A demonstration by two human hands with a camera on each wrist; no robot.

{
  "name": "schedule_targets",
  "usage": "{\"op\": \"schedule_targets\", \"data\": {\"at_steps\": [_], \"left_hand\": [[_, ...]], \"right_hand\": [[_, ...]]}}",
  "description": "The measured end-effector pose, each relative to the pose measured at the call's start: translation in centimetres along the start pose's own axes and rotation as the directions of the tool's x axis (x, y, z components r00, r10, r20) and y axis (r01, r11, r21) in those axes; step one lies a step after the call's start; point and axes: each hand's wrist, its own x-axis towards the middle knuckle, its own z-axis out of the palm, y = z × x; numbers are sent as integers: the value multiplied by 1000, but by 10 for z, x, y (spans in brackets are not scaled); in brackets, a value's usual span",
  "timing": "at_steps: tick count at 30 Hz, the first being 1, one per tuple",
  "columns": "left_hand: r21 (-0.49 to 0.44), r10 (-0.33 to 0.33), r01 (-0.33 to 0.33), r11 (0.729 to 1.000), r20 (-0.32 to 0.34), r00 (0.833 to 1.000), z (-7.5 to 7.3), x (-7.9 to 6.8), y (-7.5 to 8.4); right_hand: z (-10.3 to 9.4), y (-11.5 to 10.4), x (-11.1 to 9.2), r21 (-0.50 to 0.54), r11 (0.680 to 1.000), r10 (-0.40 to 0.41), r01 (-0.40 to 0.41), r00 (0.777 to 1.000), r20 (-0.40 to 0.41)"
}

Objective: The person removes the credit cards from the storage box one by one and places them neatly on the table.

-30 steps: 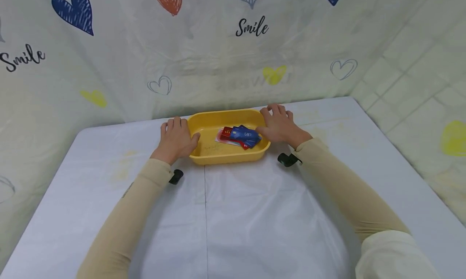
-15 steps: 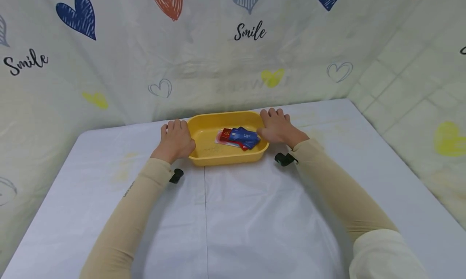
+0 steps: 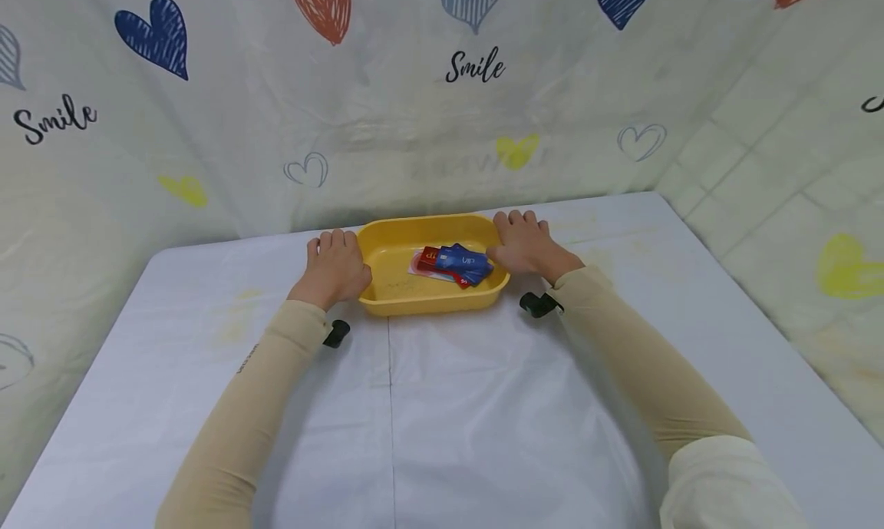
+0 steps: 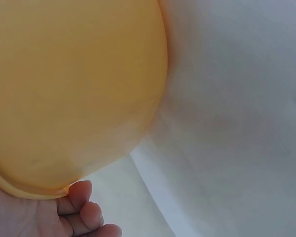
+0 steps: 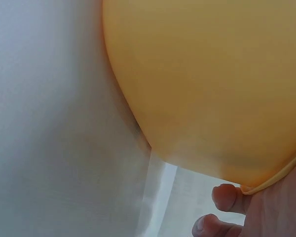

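Nearest, two tan sleeves point(image 3: 214, 429) reach in over the tabletop point(image 3: 456, 406) from its near edge, a white cuff point(image 3: 725, 483) showing at the right elbow. A dark device point(image 3: 336, 334) sits under each wrist, and a thin seam point(image 3: 391, 429) runs from the near edge up to the tray.

Farther out, near the far edge and roughly midway between the two far corners, lies the yellow tray point(image 3: 430, 307), long side along that edge. It appears to rest on the tabletop. If it were raised from here, uneven lifting between the hands could tip it and slide what is inside toward the lower end; a thumb slipping off the smooth rim could drop that end.

The tray lies directly between the hands. The left grip point(image 3: 334, 266) is closed round its left end, thumb over the rim and bent fingers along the outside. The right grip point(image 3: 528, 243) holds the right end likewise, less tightly curled in the right wrist view.

Inside, toward the tray's right end and just beside the right thumb, overlap several cards point(image 3: 464, 260), blue ones over red.

Beyond the far edge hangs a pale wall covering point(image 3: 387, 107) with hearts and "Smile" lettering.
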Motion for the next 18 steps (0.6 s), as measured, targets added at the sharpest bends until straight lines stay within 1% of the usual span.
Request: {"op": "schedule_targets", "data": {"at_steps": [11, 18], "left_hand": [[-2, -21, 21, 1000, 16, 1000, 0, -7, 1], [-4, 1, 0, 1000, 46, 999, 0, -12, -1]], "right_hand": [[1, -3, -4, -25, 1000, 5, -5, 1000, 2], [1, -4, -9, -18, 1000, -18, 18, 1000, 8]]}}
